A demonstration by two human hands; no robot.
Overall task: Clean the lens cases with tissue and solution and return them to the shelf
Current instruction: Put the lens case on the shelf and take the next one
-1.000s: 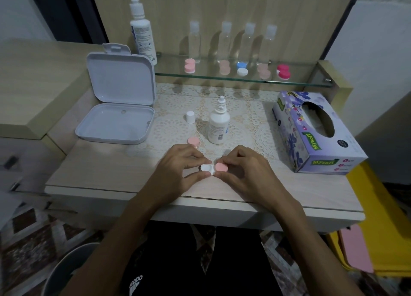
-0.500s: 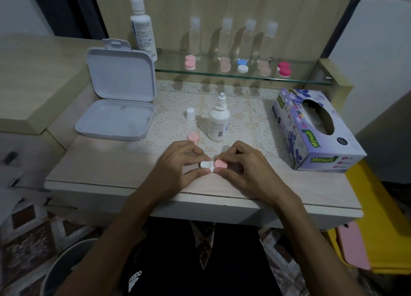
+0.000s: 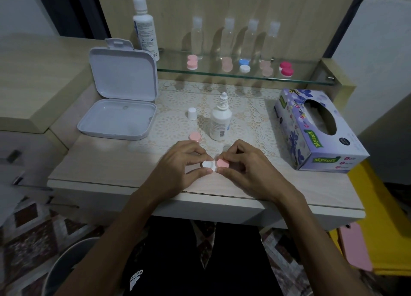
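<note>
On the tissue box [image 3: 318,131] at my right I can read the brand "Mysoft", printed two times in green. The labels on the two solution bottles [image 3: 219,123] are too small to read.

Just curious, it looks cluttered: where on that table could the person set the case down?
Bare wood lies left of the left hand, in front of the open white box. It is crowded around the solution bottle and by the tissue box.
</note>
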